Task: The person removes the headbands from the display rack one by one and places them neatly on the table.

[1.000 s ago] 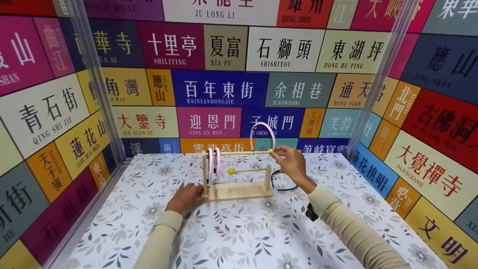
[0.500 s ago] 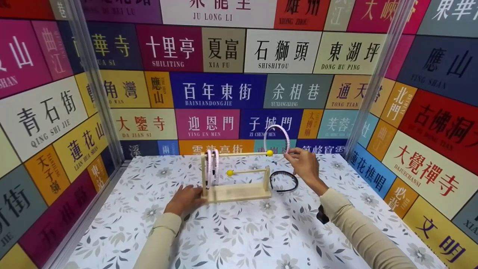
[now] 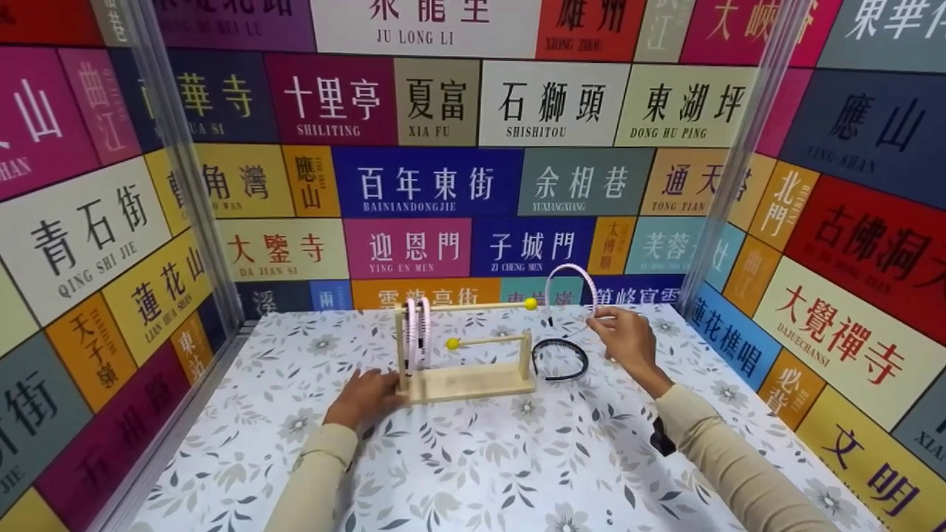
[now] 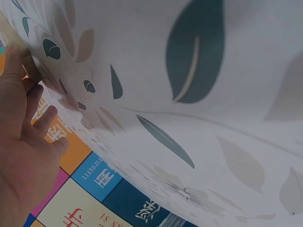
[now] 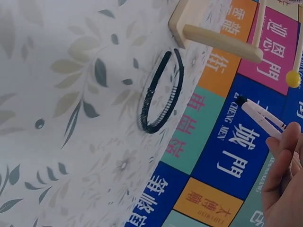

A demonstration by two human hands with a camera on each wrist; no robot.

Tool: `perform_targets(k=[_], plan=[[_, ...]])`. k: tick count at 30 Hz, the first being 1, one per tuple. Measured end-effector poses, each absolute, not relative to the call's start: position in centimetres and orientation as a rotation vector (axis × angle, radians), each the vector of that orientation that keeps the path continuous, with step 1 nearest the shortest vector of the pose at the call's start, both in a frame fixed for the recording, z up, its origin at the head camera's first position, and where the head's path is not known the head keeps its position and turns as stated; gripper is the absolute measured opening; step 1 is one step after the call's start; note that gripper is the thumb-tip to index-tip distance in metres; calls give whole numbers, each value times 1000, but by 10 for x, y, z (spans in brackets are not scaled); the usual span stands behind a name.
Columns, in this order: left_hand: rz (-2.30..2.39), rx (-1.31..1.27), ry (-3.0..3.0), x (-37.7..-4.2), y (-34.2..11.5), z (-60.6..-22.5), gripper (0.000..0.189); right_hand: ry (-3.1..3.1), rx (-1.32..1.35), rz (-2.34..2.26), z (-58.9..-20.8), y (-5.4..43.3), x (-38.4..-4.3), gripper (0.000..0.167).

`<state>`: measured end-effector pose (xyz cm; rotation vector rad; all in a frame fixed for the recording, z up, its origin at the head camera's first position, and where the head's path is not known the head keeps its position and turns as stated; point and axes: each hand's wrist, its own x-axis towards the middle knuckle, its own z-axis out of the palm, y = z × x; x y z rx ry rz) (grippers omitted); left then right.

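My right hand [image 3: 627, 340] pinches one side of a pale pink headband [image 3: 570, 267], held up in the air to the right of a wooden rack [image 3: 473, 383]. The headband's dark tip shows in the right wrist view, where the hand [image 5: 286, 182] grips the pink band [image 5: 259, 118]. My left hand [image 3: 367, 395] rests at the left end of the rack's base, its fingertips touching the wood. In the left wrist view, the left hand's [image 4: 28, 137] fingers meet the wood at the edge of the picture. Two more pink headbands [image 3: 411, 340] hang on the rack's upper rod, by the left post.
A black toothed headband [image 3: 584, 362] lies on the floral tablecloth [image 3: 458, 473], just right of the rack. Yellow balls cap the upper rod [image 3: 531, 304] and the shorter lower rod [image 3: 452, 343]. Colourful sign-printed walls [image 3: 425, 183] enclose the table at the back and sides.
My right hand has drawn the pink headband rightward, off the upper rod's yellow end, and slightly down. The black headband is now fully uncovered. My left hand has stayed on the base.
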<state>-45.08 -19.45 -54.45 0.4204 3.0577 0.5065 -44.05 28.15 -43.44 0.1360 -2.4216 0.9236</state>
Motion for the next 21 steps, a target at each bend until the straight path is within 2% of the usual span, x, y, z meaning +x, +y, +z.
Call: perform_targets(k=[21], plan=[[535, 384, 3030, -449, -194, -542, 40, -2548, 4, 909, -471, 346, -424, 35]])
